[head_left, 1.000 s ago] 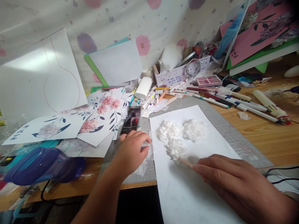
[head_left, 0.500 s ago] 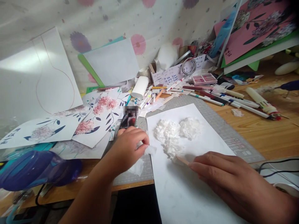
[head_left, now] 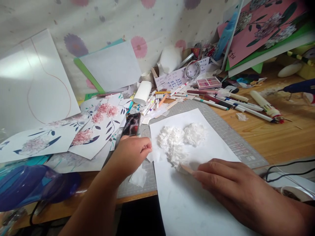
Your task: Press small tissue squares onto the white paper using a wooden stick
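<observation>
- Right hand point(head_left: 228, 183): narrow pinch, holding a wooden stick point(head_left: 186, 168). Other fingers stretched alongside, not spread.
- Stick points up-left out of that pinch. Tip is at the lower edge of the nearest clump; can't tell how firmly it presses.
- Clumps: 3, white, ruffled. Lower clump point(head_left: 176, 156) is just up-left of the right pinch. Upper-left clump point(head_left: 169, 137) sits past it, touching. Right clump point(head_left: 194, 134) lies straight beyond the pinch.
- All 3 on the sheet point(head_left: 172, 200), which also runs under the right hand. Its near end extends past the table's front edge.
- Left hand point(head_left: 134, 152): thumb and finger drawn together at the sheet's left edge, left of the clumps. Thin white bit shows just under the fingertips; can't tell if it's gripped.
- Tissue point(head_left: 138, 176): on the mat point(head_left: 236, 141), nearer the wearer than the left pinch.
- Phone point(head_left: 133, 123): just past the left hand, near end hidden by it.
- Flower pictures point(head_left: 100, 114): left of the phone, overlapping.
- Pens point(head_left: 211, 103): loose pile well beyond both pinches. Palette point(head_left: 209, 83) behind them.
- Cables point(head_left: 283, 167): right of the right hand's fingers.
</observation>
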`<state>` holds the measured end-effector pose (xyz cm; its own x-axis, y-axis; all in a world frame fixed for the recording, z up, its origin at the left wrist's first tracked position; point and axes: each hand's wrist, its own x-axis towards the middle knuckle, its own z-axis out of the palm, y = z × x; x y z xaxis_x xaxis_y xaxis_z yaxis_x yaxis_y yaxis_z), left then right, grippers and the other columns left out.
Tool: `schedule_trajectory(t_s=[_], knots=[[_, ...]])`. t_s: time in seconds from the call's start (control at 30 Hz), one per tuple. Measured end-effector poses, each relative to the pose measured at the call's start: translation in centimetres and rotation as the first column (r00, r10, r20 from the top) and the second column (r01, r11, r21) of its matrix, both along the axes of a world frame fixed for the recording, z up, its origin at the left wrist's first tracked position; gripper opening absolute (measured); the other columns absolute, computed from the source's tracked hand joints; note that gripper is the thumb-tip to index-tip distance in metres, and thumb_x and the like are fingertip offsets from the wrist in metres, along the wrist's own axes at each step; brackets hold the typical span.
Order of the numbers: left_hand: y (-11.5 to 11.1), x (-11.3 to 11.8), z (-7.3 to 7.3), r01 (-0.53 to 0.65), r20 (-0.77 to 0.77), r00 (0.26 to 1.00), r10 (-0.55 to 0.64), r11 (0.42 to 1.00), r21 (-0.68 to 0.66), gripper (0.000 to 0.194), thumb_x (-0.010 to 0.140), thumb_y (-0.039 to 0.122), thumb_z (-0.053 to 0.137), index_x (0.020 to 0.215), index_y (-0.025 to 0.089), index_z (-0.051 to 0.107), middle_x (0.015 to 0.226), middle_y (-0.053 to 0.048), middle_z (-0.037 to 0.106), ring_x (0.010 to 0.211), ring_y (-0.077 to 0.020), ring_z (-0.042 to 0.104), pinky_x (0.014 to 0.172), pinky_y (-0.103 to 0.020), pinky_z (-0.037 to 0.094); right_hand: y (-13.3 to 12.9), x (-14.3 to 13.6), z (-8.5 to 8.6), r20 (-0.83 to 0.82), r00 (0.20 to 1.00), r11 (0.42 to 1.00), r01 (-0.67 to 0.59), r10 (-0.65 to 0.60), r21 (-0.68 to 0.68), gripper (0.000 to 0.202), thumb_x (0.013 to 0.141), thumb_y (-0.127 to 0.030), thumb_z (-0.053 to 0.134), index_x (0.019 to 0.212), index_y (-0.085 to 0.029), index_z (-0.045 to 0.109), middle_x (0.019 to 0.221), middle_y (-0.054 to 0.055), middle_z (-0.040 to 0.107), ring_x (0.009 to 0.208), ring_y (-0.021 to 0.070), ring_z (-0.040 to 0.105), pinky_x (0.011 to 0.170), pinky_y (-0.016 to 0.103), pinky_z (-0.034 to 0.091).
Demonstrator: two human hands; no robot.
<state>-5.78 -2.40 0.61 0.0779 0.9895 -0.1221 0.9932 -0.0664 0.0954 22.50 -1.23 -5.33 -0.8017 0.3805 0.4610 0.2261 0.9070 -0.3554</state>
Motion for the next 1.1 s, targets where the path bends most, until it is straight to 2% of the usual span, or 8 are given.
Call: schedule_trajectory(t_s=[0.17, 0.27, 0.4, 0.5, 0.57, 0.67, 0.73, 1.1], knots=[[-0.6, -0.7, 0.9, 0.008, 0.055, 0.998, -0.011, 0.999, 0.045, 0.018, 0.081, 0.024, 0.051, 0.065, 0.020, 0.057, 0.058, 0.004, 0.055, 0.056, -0.0124, 0.047, 0.059, -0.025, 0.032, 0.0, -0.2, 0.2, -0.018, 1.000, 1.000, 0.004, -0.004, 0.005, 0.021, 0.096, -0.013, 0.041, 0.112, -0.017, 0.054, 0.089, 0.004, 0.061, 0.071, 0.0136, 0.057, 0.058, 0.026, 0.043], [-1.3, 0.5, 1.6, 0.038, 0.311, 0.948, -0.065, 0.995, 0.093, 0.015, 0.079, 0.021, 0.054, 0.066, 0.020, 0.059, 0.066, 0.003, 0.058, 0.062, -0.0122, 0.051, 0.060, -0.024, 0.037, 0.0, -0.2, 0.3, -0.010, 1.000, 1.000, -0.005, 0.005, 0.010, 0.021, 0.097, -0.013, 0.040, 0.113, -0.017, 0.052, 0.088, 0.005, 0.061, 0.070, 0.0138, 0.057, 0.058, 0.026, 0.043], [-1.9, 3.5, 0.8, 0.022, 0.751, 0.651, -0.110, 0.992, 0.127, 0.011, 0.079, 0.021, 0.058, 0.068, 0.020, 0.058, 0.068, 0.003, 0.056, 0.065, -0.0114, 0.052, 0.062, -0.022, 0.041, -0.1, -0.1, 0.4, 0.013, 1.000, 1.000, -0.010, 0.010, 0.009, 0.023, 0.097, -0.014, 0.040, 0.116, -0.016, 0.053, 0.089, 0.006, 0.061, 0.072, 0.0148, 0.058, 0.058, 0.027, 0.044], [-1.8, 5.6, -1.4, -0.073, 0.868, 0.497, -0.006, 0.996, 0.049, 0.011, 0.080, 0.022, 0.058, 0.069, 0.020, 0.055, 0.064, 0.004, 0.054, 0.062, -0.0105, 0.049, 0.058, -0.022, 0.040, -0.1, -0.1, 0.5, 0.016, 1.000, 1.000, -0.015, 0.016, -0.017, 0.024, 0.098, -0.014, 0.038, 0.115, -0.017, 0.054, 0.088, 0.006, 0.061, 0.072, 0.0149, 0.057, 0.058, 0.027, 0.044], [-1.7, 6.4, -2.9, -0.112, 0.812, 0.580, 0.055, 0.994, 0.013, 0.011, 0.080, 0.021, 0.058, 0.070, 0.020, 0.055, 0.064, 0.004, 0.053, 0.061, -0.0103, 0.049, 0.057, -0.022, 0.038, -0.2, -0.2, 0.5, 0.009, 1.000, 0.999, -0.023, 0.023, -0.036, 0.023, 0.098, -0.014, 0.037, 0.114, -0.017, 0.053, 0.088, 0.005, 0.062, 0.073, 0.0152, 0.057, 0.059, 0.027, 0.045], [-1.5, 6.7, -4.5, -0.121, 0.628, 0.778, 0.022, 0.986, 0.115, 0.014, 0.081, 0.017, 0.058, 0.068, 0.019, 0.055, 0.068, 0.003, 0.053, 0.064, -0.0111, 0.050, 0.059, -0.023, 0.037, -0.2, -0.2, 0.6, 0.004, 1.000, 0.999, -0.031, 0.031, -0.043, 0.023, 0.098, -0.013, 0.038, 0.116, -0.017, 0.052, 0.090, 0.006, 0.062, 0.074, 0.0154, 0.058, 0.061, 0.028, 0.046], [-1.5, 6.6, -5.0, -0.103, 0.545, 0.839, -0.006, 0.980, 0.171, 0.014, 0.081, 0.016, 0.057, 0.068, 0.019, 0.054, 0.069, 0.003, 0.054, 0.067, -0.0121, 0.051, 0.060, -0.024, 0.037, -0.2, 0.1, 0.7, -0.015, 1.000, 1.000, -0.023, 0.023, -0.021, 0.024, 0.097, -0.013, 0.038, 0.117, -0.017, 0.052, 0.089, 0.006, 0.063, 0.073, 0.0150, 0.058, 0.060, 0.027, 0.046], [-1.7, 6.6, -5.0, -0.067, 0.477, 0.877, -0.057, 0.969, 0.239, 0.016, 0.086, 0.016, 0.055, 0.070, 0.019, 0.054, 0.071, 0.001, 0.057, 0.070, -0.0140, 0.053, 0.060, -0.025, 0.039, 0.1, 0.6, 0.9, -0.131, 0.987, 0.995, 0.088, -0.094, -0.054, 0.022, 0.096, -0.016, 0.041, 0.114, -0.018, 0.053, 0.091, 0.006, 0.064, 0.077, 0.0124, 0.061, 0.063, 0.023, 0.049]])
